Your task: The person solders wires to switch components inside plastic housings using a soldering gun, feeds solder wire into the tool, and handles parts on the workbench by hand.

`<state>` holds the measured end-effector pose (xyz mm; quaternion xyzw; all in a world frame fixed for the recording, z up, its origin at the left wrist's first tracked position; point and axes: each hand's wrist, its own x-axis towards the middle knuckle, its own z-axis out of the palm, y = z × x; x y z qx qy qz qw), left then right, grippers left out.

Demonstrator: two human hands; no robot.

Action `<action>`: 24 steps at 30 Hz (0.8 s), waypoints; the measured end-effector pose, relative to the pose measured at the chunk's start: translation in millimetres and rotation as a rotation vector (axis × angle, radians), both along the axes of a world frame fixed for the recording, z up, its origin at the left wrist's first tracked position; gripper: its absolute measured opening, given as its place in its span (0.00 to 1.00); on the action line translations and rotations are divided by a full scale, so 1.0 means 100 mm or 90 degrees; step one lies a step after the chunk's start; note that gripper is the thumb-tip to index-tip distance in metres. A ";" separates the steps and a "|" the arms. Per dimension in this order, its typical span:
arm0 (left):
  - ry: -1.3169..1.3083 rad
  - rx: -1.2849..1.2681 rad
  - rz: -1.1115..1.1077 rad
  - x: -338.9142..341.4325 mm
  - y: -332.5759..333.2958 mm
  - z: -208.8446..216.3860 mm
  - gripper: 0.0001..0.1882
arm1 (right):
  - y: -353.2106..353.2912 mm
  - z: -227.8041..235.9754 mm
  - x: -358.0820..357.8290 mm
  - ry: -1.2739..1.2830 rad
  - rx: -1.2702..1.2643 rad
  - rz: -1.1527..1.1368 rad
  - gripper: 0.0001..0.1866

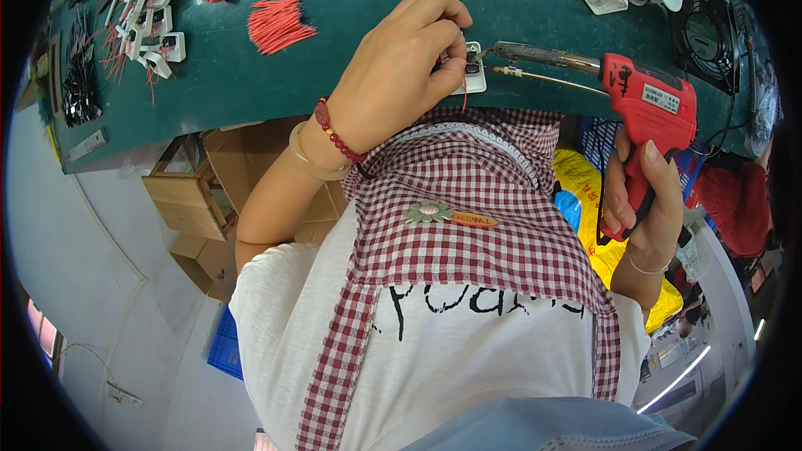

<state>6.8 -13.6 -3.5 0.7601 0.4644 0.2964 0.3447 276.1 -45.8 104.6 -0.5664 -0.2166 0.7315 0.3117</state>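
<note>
Left hand (413, 54): we see thumb and fingers drawn close together over the housing; what they pinch, if anything, we cannot tell.
Right hand (642, 192): we find it wrapped around the handle of the red soldering gun (660, 108).
White housing (476, 78): near the edge of the green table (209, 83), under the left fingertips, gun tip just beside it.
Red wire (465, 98): hanging over the housing.
Farther left: we note red wire bundles (281, 23).
Far right: black fan (704, 40).
</note>
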 end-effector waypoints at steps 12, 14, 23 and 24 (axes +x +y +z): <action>0.002 0.000 -0.003 0.00 0.00 0.00 0.06 | 0.02 0.04 -0.03 -0.037 0.026 0.005 0.19; 0.002 -0.002 -0.003 0.00 0.00 0.00 0.06 | 0.01 0.03 -0.03 -0.043 0.023 -0.008 0.19; 0.000 0.000 -0.005 0.00 0.00 -0.01 0.06 | -0.01 0.01 -0.03 -0.009 -0.005 -0.005 0.18; 0.000 0.000 -0.005 0.00 0.00 0.00 0.06 | -0.02 0.01 -0.03 -0.015 -0.008 -0.013 0.18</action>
